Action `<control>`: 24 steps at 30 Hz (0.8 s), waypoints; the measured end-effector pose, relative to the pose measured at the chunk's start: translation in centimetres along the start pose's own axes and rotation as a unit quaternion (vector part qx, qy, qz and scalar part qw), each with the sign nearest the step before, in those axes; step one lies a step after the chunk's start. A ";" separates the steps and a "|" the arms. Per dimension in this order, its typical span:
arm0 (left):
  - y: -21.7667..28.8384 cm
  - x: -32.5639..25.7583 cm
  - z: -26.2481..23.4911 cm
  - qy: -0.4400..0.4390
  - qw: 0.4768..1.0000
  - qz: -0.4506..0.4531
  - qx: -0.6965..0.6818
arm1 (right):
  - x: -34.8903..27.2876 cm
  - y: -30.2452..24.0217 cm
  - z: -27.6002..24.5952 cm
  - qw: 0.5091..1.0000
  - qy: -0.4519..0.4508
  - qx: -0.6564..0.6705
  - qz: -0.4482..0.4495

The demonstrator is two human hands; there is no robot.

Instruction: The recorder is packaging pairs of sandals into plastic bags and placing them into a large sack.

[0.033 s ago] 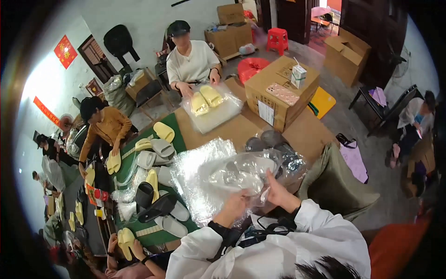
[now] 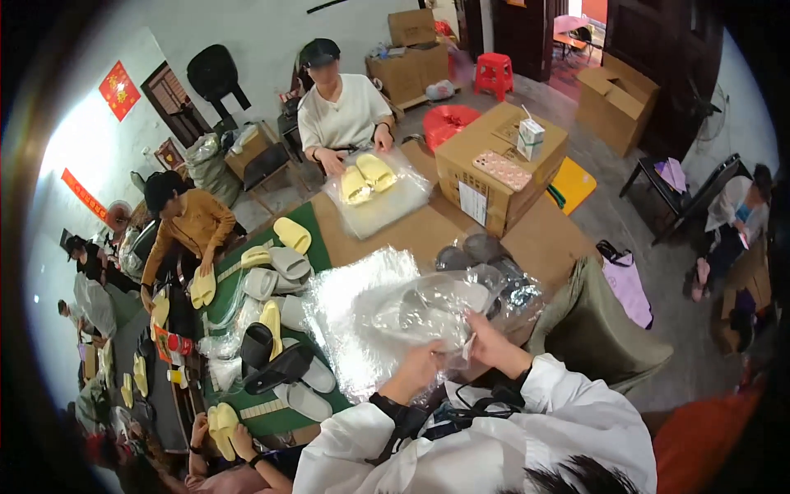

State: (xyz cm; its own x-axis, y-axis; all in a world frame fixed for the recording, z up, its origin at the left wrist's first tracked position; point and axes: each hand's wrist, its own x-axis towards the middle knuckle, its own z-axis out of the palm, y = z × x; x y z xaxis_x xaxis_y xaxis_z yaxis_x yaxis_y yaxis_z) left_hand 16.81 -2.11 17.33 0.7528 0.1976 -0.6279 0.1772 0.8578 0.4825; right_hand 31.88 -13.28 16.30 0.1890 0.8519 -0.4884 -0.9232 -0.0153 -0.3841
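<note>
A clear plastic bag [image 2: 387,314] with a pair of light grey slippers [image 2: 448,292] inside lies slanted in front of me. Its near edge is pinched by my left hand [image 2: 421,369], fingers closed. My right hand [image 2: 492,342] grips the same bag at its right side, thumb on top. Beneath and to the left is a pile of flat clear bags [image 2: 350,280]. Dark grey slippers [image 2: 481,247], some under shiny plastic, lie just beyond the bag on the right. Glare on the plastic blurs the slippers' outline.
Loose yellow, grey and black slippers [image 2: 280,366] cover the green mat [image 2: 325,222] at left. Across the table a person handles yellow slippers [image 2: 368,179] on bags. A carton [image 2: 469,165] carries a phone and drink box. Olive cloth [image 2: 592,329] hangs at the right edge.
My right hand has shifted slightly left on the bag. The plastic and the slippers inside have moved a little; both hands keep hold.
</note>
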 end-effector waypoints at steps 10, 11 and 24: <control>0.6 -4.0 4.3 -0.041 0.993 0.053 0.098 | 2.8 0.1 -3.2 0.992 0.106 -0.064 -0.036; 1.0 -4.7 4.5 -0.043 0.993 0.028 0.107 | 2.2 -1.0 -2.2 0.994 0.051 -0.074 -0.055; 9.1 -25.9 18.4 -0.342 0.607 0.646 0.312 | 7.3 -11.1 -4.6 0.953 0.165 -0.103 -0.233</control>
State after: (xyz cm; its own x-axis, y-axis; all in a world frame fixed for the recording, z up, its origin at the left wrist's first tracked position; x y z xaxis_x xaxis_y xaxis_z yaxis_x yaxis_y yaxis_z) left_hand 10.57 -8.15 49.17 0.5676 0.0871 0.8186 -0.7968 -0.1920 0.5729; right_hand 45.05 -9.33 13.44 0.6894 0.5804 -0.4334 -0.6338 0.1936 -0.7489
